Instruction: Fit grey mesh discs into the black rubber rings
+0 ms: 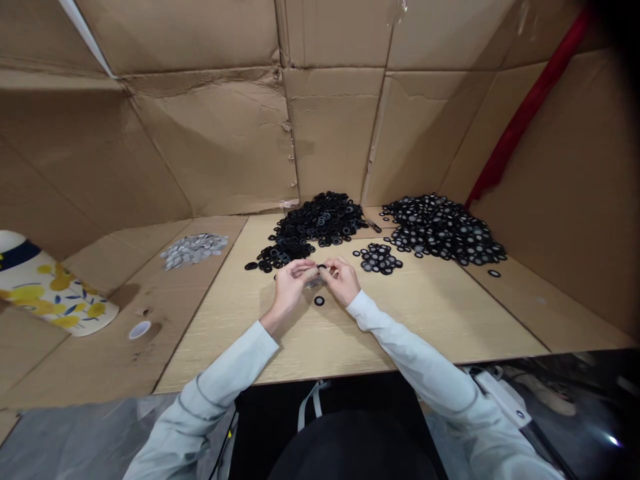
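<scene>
My left hand (291, 287) and my right hand (343, 280) meet over the middle of the board, fingertips pinched together on a small black ring (322, 267). Fingers hide most of that ring. Just below them on the board lies one black ring with a pale centre (319, 301). A few pale discs (314, 283) show under my fingertips, partly covered. Behind my hands rises a heap of plain black rings (325, 217). To the right of my right hand sits a small pile of black rings with pale centres (380, 259).
A larger pile of ringed discs (445, 227) spreads at the back right. Loose pale grey discs (195, 251) lie at the left. A flowered cylinder (55, 287) and a small white round lid (140, 329) stand farther left. Cardboard walls (330, 133) enclose the back and sides.
</scene>
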Demonstrator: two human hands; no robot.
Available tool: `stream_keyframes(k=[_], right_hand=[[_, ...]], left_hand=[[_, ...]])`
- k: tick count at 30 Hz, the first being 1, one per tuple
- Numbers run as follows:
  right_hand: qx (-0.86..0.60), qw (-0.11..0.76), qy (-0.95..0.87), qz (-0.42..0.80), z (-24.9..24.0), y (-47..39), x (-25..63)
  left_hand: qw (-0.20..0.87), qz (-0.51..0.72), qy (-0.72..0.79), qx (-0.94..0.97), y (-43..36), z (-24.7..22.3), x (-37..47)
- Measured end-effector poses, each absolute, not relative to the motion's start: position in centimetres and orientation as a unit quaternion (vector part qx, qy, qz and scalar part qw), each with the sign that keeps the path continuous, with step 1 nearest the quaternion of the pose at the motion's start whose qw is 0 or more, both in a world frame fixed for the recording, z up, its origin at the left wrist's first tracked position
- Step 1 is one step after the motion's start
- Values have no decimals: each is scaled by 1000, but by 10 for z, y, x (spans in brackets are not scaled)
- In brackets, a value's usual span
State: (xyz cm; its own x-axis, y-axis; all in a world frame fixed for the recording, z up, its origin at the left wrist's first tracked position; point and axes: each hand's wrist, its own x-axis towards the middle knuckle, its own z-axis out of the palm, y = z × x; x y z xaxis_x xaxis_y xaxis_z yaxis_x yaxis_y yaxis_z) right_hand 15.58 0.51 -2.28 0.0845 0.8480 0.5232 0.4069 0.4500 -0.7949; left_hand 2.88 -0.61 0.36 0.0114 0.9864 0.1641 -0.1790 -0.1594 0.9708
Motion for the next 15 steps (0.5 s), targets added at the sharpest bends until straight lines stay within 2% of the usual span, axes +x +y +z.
stream_keyframes(k=[8,15], right_hand=[[-425,554,-672,248,-22,5,160],[-456,560,-664,193,-25,6,160]], left_hand=[[578,575,383,435,-3,0,30],[533,579,390,478,-6,-2,35]])
